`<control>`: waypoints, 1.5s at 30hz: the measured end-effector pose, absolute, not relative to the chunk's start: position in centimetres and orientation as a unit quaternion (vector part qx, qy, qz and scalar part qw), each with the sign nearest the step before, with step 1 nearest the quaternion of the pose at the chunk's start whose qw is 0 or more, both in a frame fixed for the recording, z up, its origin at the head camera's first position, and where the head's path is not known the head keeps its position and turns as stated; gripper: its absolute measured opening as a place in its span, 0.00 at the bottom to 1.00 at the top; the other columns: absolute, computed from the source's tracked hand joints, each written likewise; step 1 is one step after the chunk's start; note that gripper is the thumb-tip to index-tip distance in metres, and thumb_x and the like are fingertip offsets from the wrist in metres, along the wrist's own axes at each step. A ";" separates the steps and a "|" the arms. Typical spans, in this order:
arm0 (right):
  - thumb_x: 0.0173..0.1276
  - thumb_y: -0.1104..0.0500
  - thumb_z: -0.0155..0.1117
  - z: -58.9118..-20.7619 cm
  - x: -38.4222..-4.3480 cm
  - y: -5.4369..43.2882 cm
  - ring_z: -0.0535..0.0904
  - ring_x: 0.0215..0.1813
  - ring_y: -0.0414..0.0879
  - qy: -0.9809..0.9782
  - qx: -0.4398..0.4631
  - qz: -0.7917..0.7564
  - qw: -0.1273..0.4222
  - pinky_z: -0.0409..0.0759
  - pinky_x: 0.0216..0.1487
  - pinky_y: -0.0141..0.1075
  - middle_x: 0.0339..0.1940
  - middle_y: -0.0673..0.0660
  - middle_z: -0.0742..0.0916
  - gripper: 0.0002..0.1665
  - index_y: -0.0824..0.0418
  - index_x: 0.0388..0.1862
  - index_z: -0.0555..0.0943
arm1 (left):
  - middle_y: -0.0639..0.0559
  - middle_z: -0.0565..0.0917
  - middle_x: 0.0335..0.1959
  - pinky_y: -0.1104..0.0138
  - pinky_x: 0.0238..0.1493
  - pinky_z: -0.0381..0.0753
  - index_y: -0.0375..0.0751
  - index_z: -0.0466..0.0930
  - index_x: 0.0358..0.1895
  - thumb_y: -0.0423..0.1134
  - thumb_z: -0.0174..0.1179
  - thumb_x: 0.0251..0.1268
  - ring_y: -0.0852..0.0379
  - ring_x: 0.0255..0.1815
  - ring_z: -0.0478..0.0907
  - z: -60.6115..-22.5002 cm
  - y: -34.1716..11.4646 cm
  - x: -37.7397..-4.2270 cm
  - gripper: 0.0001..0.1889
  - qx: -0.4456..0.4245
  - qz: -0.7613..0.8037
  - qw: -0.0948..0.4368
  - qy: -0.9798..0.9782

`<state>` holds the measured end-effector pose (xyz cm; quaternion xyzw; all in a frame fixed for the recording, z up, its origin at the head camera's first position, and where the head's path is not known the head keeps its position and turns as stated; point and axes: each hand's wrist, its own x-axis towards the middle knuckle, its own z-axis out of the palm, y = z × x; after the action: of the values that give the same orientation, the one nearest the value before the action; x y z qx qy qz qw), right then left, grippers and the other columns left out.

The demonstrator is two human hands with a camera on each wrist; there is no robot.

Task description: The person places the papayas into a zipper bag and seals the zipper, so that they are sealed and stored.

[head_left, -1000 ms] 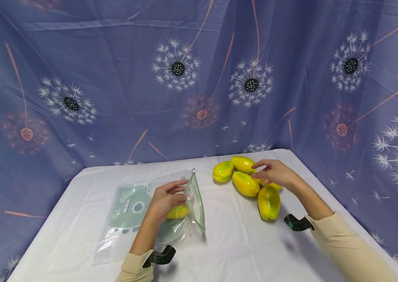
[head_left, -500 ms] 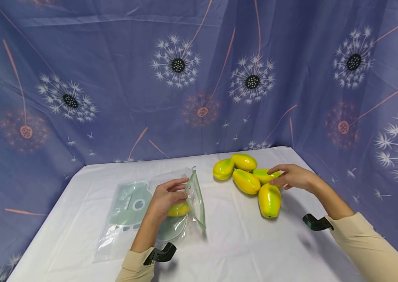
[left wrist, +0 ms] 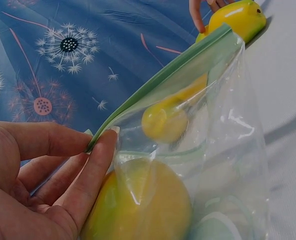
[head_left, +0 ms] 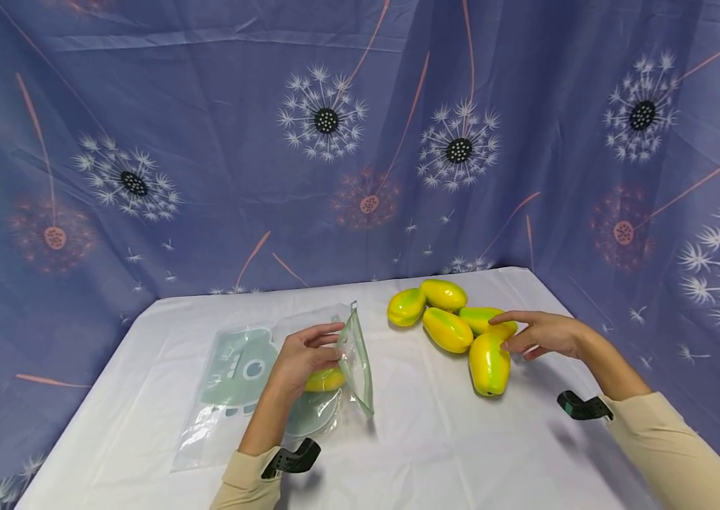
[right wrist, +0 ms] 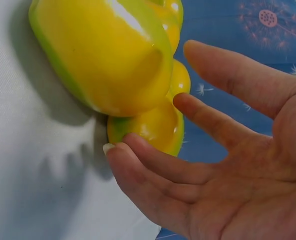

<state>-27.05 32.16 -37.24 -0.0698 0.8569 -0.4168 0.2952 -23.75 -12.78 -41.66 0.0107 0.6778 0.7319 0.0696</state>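
Observation:
My left hand (head_left: 296, 365) pinches the green-edged mouth of a clear plastic zip bag (left wrist: 232, 145), holding it raised and gaping towards the right. One glossy yellow-green fruit, shaped like a papaya (left wrist: 145, 200), lies inside the bag. To the right, several similar fruits lie clustered on the white cloth. My right hand (head_left: 548, 334) hovers with spread fingers at the right side of this cluster, close to the nearest fruit (head_left: 490, 365) and the one behind it (head_left: 477, 319). In the right wrist view the palm (right wrist: 257, 185) shows, with nothing in the grasp.
A second flat bag with a green cartoon print (head_left: 239, 372) lies left of the left hand. The table under the white cloth (head_left: 424, 439) ends at a blue dandelion-patterned curtain (head_left: 220, 212) behind and at the sides. Each wrist wears a black camera mount (head_left: 293, 459).
My right hand has moved from above the back of the fruit cluster to its right side, lower and nearer the front fruit. The left hand keeps its hold on the bag.

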 end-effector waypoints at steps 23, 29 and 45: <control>0.69 0.57 0.68 -39.6 -27.2 32.3 0.81 0.38 0.48 0.815 -0.080 -0.469 0.332 0.85 0.51 0.46 0.37 0.55 0.82 0.44 0.64 0.79 0.60 | 0.39 0.86 0.52 0.63 0.40 0.89 0.35 0.83 0.61 0.20 0.65 0.56 0.50 0.43 0.87 -42.0 -13.0 -23.6 0.26 0.006 0.733 0.066 0.678; 0.68 0.58 0.67 -39.5 -27.2 32.4 0.85 0.45 0.53 0.808 -0.093 -0.479 0.330 0.85 0.53 0.48 0.42 0.58 0.85 0.44 0.66 0.78 0.60 | 0.38 0.87 0.52 0.63 0.40 0.89 0.34 0.82 0.61 0.20 0.65 0.57 0.51 0.42 0.87 -41.9 -12.9 -23.6 0.25 0.010 0.732 0.063 0.678; 0.71 0.59 0.65 -37.6 -26.7 33.6 0.86 0.54 0.54 0.800 -0.104 -0.499 0.316 0.85 0.58 0.47 0.60 0.64 0.82 0.42 0.67 0.78 0.58 | 0.38 0.86 0.53 0.62 0.41 0.89 0.35 0.83 0.61 0.21 0.65 0.57 0.51 0.42 0.87 -41.8 -12.9 -23.7 0.25 0.011 0.729 0.062 0.682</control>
<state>-26.71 33.55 -37.63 -0.1038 0.8003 -0.4989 0.3161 -23.67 -12.85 -41.82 0.0107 0.6818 0.7288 0.0617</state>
